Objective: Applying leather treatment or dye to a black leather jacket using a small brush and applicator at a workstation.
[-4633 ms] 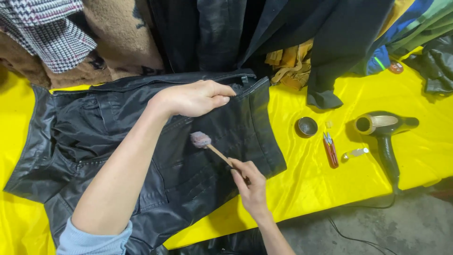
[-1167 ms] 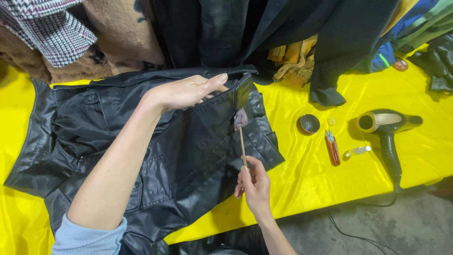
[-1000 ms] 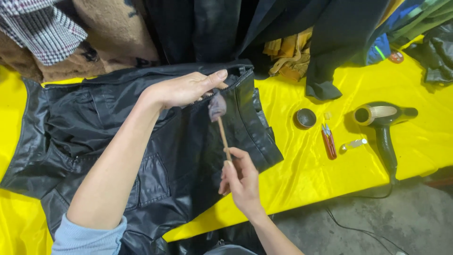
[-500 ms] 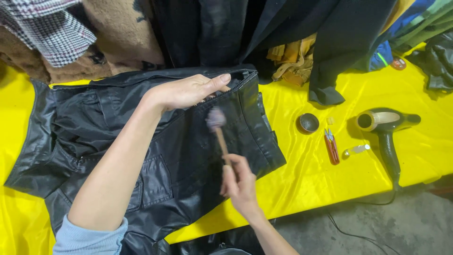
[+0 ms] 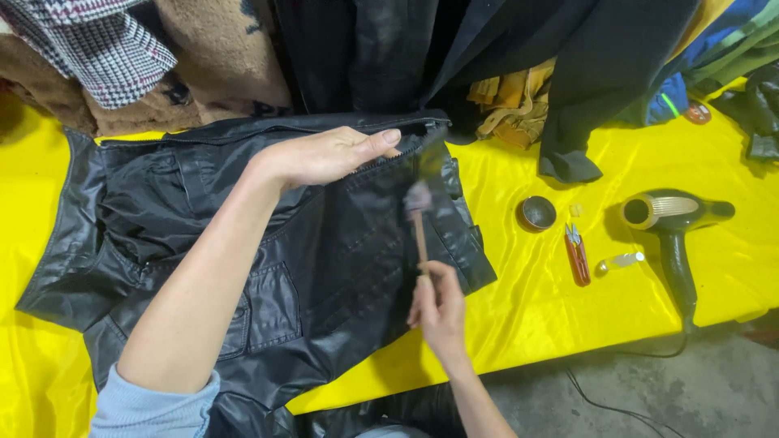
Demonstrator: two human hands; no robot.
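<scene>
Both hands are busy: my left hand (image 5: 324, 156) lies flat on the black jacket (image 5: 341, 268), while my right hand (image 5: 438, 304), gripping the small brush (image 5: 418, 219), has slid down from the collar.

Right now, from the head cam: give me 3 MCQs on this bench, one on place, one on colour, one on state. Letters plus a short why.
1. Where does the hair dryer lie?
A. on the jacket
B. on the table cover, to the right of the jacket
C. on the floor

2. What colour is the table cover?
A. yellow
B. white
C. green

3. What is the right hand doing?
A. resting open on the cover
B. gripping the hair dryer
C. holding a small brush with its head over the black jacket

Answers:
1 B, the dryer sits on bare cover past the small round tin and red-handled tool.
2 A, the cloth is bright yellow all round.
3 C, fingers close on the brush handle while the left hand presses flat on the jacket.
</scene>
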